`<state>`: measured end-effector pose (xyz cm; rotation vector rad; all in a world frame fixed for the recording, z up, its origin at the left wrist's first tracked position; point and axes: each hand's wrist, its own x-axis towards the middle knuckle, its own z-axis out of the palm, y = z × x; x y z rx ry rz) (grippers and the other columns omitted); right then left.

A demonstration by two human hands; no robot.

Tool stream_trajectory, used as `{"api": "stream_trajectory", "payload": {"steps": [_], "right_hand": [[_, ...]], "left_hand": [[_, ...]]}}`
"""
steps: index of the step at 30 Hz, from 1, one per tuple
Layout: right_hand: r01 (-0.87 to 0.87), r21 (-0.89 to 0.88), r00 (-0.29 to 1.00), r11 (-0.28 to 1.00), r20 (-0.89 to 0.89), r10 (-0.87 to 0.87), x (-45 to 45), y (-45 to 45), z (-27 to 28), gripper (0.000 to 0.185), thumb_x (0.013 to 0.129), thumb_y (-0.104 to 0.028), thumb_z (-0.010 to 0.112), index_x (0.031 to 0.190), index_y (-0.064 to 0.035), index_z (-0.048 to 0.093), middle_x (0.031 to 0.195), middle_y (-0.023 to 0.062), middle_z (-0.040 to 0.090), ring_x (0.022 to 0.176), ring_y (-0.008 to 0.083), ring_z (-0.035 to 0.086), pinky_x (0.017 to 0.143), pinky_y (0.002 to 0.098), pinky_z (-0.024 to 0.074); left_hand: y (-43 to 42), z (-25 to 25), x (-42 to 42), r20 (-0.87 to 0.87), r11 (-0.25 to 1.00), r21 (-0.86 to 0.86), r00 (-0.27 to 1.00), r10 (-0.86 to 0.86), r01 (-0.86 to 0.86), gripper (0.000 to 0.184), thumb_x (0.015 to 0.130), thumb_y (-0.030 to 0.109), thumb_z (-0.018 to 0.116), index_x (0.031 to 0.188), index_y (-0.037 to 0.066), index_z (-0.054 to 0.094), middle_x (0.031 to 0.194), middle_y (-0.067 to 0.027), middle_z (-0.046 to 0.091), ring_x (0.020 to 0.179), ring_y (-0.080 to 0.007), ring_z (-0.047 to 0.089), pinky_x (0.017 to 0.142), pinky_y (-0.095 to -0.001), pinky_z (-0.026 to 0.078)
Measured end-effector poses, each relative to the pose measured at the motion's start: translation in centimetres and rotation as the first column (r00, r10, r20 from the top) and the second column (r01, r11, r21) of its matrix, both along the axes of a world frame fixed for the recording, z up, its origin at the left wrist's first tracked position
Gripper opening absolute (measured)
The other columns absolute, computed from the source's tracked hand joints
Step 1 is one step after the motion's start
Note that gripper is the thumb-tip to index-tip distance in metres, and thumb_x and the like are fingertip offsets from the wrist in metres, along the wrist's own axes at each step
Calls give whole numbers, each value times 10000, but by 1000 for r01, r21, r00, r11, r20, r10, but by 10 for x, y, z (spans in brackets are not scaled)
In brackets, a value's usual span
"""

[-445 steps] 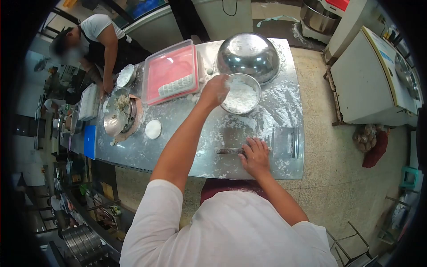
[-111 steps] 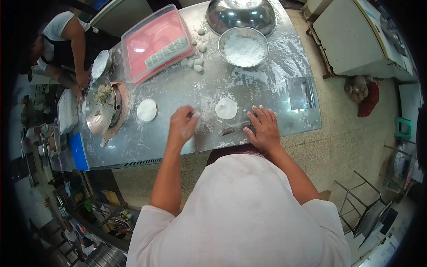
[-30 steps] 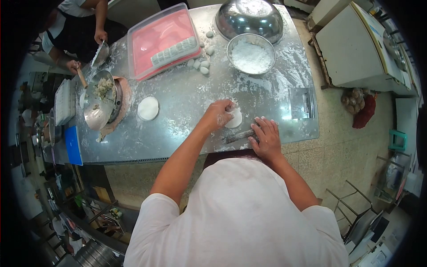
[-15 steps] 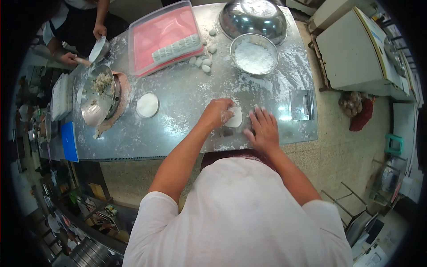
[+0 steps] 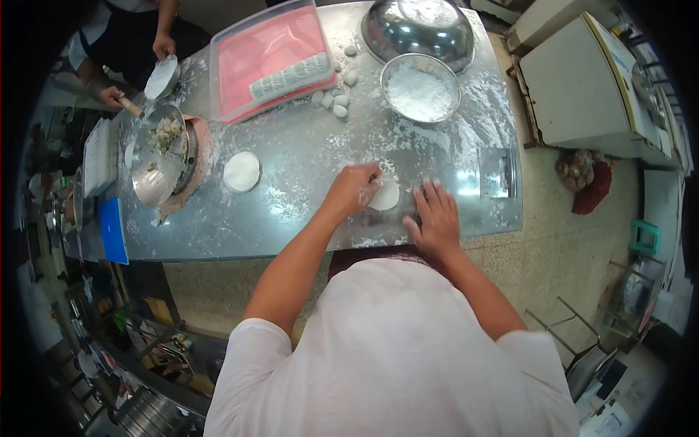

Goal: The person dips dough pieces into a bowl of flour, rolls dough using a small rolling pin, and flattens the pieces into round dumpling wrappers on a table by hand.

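Note:
A thin white dough round (image 5: 384, 195) lies on the floured metal table near its front edge. My left hand (image 5: 354, 187) has its fingers closed on the round's left edge. Just right of the dough, my right hand (image 5: 436, 217) is held low over the table with fingers stretched out and apart. Whatever may be under its palm is hidden. Off to the left sits a stack of flattened white dough rounds (image 5: 242, 172). Several small dough pieces (image 5: 340, 100) are scattered farther back.
A bowl of flour (image 5: 421, 89) stands before a large metal bowl (image 5: 417, 33). A plastic tray (image 5: 273, 65) holds a row of white shaped dough. At left are a pan of filling (image 5: 166, 156), a blue folder-like object (image 5: 113, 230) and a co-worker's hands (image 5: 164, 48).
My right hand has shifted slightly right, away from the dough round, which now shows more fully. My left hand stays at its edge. The co-worker's stick has moved a little.

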<state>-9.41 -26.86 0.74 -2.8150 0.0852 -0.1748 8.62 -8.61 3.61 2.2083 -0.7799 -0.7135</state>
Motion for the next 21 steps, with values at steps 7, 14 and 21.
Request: {"api": "stream_trajectory", "payload": {"steps": [7, 14, 21], "right_hand": [[136, -56, 991, 989, -13, -137, 88, -4, 3, 705, 933, -480, 623, 1467, -32, 518, 1558, 225, 444, 1457, 412, 390, 1211, 533, 250], [41, 11, 999, 999, -7, -40, 10, 2, -3, 679, 940, -470, 621, 1465, -51, 528, 1572, 221, 431, 1450, 412, 403, 1187, 533, 288], [139, -47, 990, 989, 13, -139, 91, -4, 2, 696, 923, -478, 637, 1459, -46, 532, 1573, 219, 430, 1445, 426, 401, 1185, 528, 290]], "left_hand": [[-2, 2, 3, -26, 999, 32, 999, 41, -40, 235, 866, 128, 692, 1074, 18, 688, 960, -205, 709, 876, -349, 696, 790, -420, 530], [4, -13, -1, 215, 999, -32, 977, -9, 16, 218, 895, 107, 666, 1094, 21, 684, 944, -191, 710, 837, -339, 690, 759, -427, 530], [10, -13, -2, -212, 993, 9, 970, 119, -120, 255, 919, 103, 664, 1154, 4, 650, 958, -171, 719, 824, -281, 687, 761, -395, 540]]}}
